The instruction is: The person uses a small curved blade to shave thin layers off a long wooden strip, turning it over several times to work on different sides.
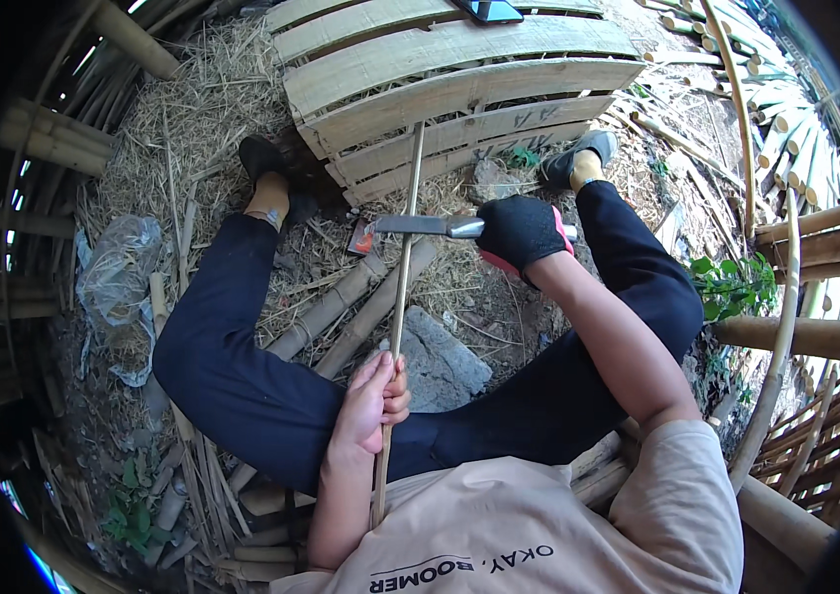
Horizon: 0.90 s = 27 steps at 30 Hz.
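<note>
My bare left hand (376, 398) is wrapped round a long, thin bamboo strip (406, 282), low on its length. The strip runs from my shirt away from me, its far end at the crate's slatted side. My right hand (521, 234), in a black and pink glove, grips the handle of a knife (420, 226). Its flat metal blade points left and lies across the strip's upper half; whether it cuts into the bamboo I cannot tell. The handle's butt sticks out to the right of the glove.
Ahead stands a slatted wooden crate (459, 61) with a dark phone (491, 11) on top. Between my legs lie a grey stone (435, 361) and bamboo poles (326, 312). A clear plastic bag (121, 272) lies at left, cut bamboo (786, 139) at far right.
</note>
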Each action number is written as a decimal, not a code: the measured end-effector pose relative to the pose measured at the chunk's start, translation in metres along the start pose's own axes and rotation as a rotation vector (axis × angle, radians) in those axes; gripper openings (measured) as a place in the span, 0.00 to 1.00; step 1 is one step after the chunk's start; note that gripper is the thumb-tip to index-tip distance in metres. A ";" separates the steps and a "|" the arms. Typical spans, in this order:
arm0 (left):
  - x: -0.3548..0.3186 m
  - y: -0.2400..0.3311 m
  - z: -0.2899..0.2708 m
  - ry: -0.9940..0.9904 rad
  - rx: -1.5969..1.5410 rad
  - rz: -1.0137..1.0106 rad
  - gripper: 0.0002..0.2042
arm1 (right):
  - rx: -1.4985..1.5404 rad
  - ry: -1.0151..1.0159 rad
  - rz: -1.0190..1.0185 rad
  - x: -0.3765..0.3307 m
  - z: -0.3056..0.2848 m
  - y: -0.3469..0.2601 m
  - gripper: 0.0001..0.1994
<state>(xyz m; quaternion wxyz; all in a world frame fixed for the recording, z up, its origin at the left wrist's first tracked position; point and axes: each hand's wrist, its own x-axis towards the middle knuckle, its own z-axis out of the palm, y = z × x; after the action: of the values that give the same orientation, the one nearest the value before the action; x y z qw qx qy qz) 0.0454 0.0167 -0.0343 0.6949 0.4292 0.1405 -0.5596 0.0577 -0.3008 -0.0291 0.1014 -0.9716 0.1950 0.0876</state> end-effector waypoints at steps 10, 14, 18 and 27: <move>0.002 -0.006 -0.005 -0.056 -0.053 -0.011 0.11 | 0.176 -0.150 -0.155 -0.016 0.000 0.004 0.20; 0.000 -0.007 -0.004 -0.043 -0.017 -0.002 0.11 | 0.138 -0.184 -0.318 -0.010 0.027 -0.005 0.17; 0.005 -0.011 -0.004 0.016 0.064 0.018 0.11 | 0.043 -0.181 -0.162 -0.010 0.018 -0.011 0.13; 0.002 -0.004 -0.003 -0.007 0.026 0.013 0.11 | 0.088 -0.002 0.114 0.019 0.002 0.051 0.17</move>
<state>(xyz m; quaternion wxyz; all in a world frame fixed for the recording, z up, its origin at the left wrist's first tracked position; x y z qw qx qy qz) 0.0429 0.0172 -0.0394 0.6934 0.4371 0.1281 -0.5583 0.0547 -0.3532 -0.0430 0.1388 -0.9534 0.2538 0.0854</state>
